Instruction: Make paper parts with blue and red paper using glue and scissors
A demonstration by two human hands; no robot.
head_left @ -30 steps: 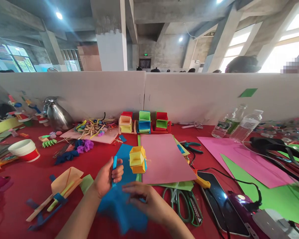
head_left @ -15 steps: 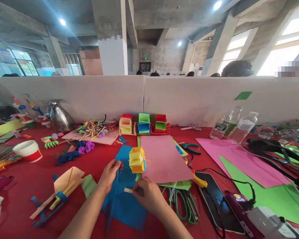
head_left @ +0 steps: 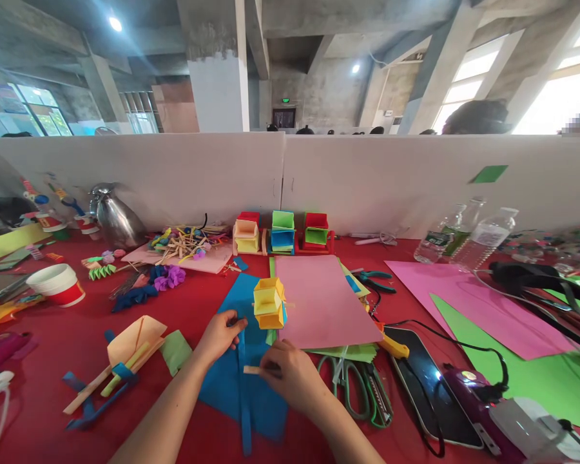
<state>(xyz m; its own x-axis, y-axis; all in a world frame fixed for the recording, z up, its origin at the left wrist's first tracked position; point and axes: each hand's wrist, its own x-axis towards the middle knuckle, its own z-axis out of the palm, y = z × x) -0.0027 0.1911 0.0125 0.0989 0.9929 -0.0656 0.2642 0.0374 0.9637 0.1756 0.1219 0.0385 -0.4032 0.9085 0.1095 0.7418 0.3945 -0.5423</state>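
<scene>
My left hand (head_left: 223,335) pinches the top end of a narrow blue paper strip (head_left: 244,399), which hangs down over a blue paper sheet (head_left: 217,380). In my right hand (head_left: 292,370) is a small flat wooden stick (head_left: 252,370), its pale end pointing left and touching or crossing close to the strip. Just above both hands, a yellow folded-paper wheel (head_left: 269,303) of open boxes lies on the blue sheet, beside a pink paper sheet (head_left: 323,303). Left of my forearm lies a peach paper and stick piece (head_left: 138,345) with blue strips.
Three coloured box wheels (head_left: 283,231) stand by the white partition (head_left: 198,174). Green scissors (head_left: 355,386), a box cutter (head_left: 379,399), a glue gun (head_left: 394,347) and a tablet (head_left: 435,386) lie at right. Paper cups (head_left: 58,285) and a steel jug (head_left: 118,216) stand left.
The blue strip has swung right and now hangs nearly straight, its face showing, beside the stick. My left hand has shifted slightly right. The view has tilted a little downward.
</scene>
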